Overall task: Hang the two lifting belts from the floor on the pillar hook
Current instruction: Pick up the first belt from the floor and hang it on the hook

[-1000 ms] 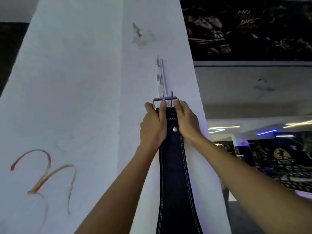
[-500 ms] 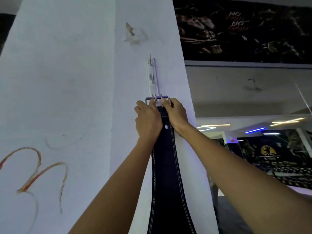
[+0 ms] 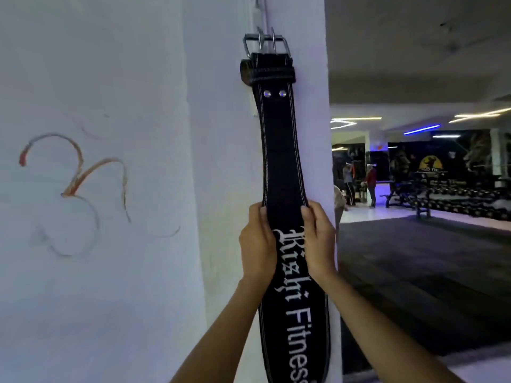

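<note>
A black lifting belt (image 3: 280,150) with white stitching and white lettering hangs down the white pillar (image 3: 218,161). Its metal buckle (image 3: 266,45) sits at the top against the hook hardware (image 3: 260,6), which is mostly cut off by the frame's upper edge. My left hand (image 3: 257,244) grips the belt's left edge at mid-length. My right hand (image 3: 318,241) grips the right edge at the same height. Only one belt is in view.
The pillar's left face carries an orange painted mark (image 3: 77,175). To the right, a dark gym floor (image 3: 428,272) stretches back to dumbbell racks (image 3: 456,197) and two people (image 3: 359,183) in the distance.
Both hands have slid down from the buckle end to the belt's middle. The buckle now stays up at the hook without my hands on it. The view has tilted downward.
</note>
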A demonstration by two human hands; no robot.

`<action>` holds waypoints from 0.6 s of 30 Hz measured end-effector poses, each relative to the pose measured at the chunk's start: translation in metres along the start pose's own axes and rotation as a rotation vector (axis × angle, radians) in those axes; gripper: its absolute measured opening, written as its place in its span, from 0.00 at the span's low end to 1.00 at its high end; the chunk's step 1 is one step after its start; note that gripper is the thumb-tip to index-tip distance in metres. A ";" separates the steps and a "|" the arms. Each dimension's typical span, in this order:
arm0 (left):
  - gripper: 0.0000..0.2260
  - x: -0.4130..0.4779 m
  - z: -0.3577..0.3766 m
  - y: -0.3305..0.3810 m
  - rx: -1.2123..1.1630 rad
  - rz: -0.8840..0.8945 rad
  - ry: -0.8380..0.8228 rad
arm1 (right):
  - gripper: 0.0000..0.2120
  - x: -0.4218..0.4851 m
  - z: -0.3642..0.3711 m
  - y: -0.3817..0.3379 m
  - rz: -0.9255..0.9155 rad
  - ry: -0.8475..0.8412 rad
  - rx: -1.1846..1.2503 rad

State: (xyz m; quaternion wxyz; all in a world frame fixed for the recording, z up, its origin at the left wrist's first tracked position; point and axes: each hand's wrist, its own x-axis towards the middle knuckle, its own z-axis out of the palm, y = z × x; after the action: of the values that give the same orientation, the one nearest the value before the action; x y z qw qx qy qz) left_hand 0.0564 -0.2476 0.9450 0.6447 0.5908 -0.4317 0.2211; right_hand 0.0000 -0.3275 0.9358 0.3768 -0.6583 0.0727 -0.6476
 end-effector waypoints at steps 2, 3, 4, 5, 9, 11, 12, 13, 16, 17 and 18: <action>0.11 -0.034 -0.002 -0.021 -0.012 -0.091 0.003 | 0.09 -0.031 -0.012 0.017 0.103 0.034 -0.019; 0.11 -0.051 -0.003 -0.031 -0.021 -0.132 0.005 | 0.08 -0.046 -0.018 0.023 0.149 0.046 -0.025; 0.13 -0.066 -0.004 -0.039 -0.020 -0.162 0.005 | 0.09 -0.059 -0.022 0.029 0.183 0.057 -0.022; 0.13 -0.080 -0.005 -0.045 -0.009 -0.188 0.004 | 0.10 -0.070 -0.026 0.032 0.211 0.067 -0.018; 0.12 -0.105 -0.009 -0.046 0.043 -0.271 0.019 | 0.09 -0.091 -0.031 0.035 0.356 0.037 0.021; 0.12 -0.106 -0.014 -0.043 0.084 -0.295 0.002 | 0.11 -0.092 -0.032 0.032 0.411 -0.007 0.031; 0.12 -0.109 -0.017 -0.042 0.108 -0.299 -0.020 | 0.12 -0.094 -0.034 0.033 0.438 -0.034 0.024; 0.12 -0.116 -0.021 -0.044 0.132 -0.307 -0.048 | 0.13 -0.098 -0.036 0.034 0.477 -0.074 0.010; 0.16 -0.157 -0.034 -0.057 0.175 -0.417 -0.131 | 0.16 -0.135 -0.048 0.046 0.642 -0.223 0.012; 0.19 -0.178 -0.041 -0.061 0.206 -0.471 -0.142 | 0.19 -0.157 -0.054 0.049 0.694 -0.245 0.004; 0.20 -0.201 -0.048 -0.065 0.240 -0.523 -0.147 | 0.23 -0.180 -0.064 0.053 0.747 -0.258 -0.016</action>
State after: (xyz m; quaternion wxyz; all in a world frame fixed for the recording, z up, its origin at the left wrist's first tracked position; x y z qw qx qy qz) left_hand 0.0164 -0.1697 0.7470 0.5723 0.7684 -0.2812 0.0537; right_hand -0.0640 -0.2853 0.7528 0.5876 -0.6653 0.2643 -0.3771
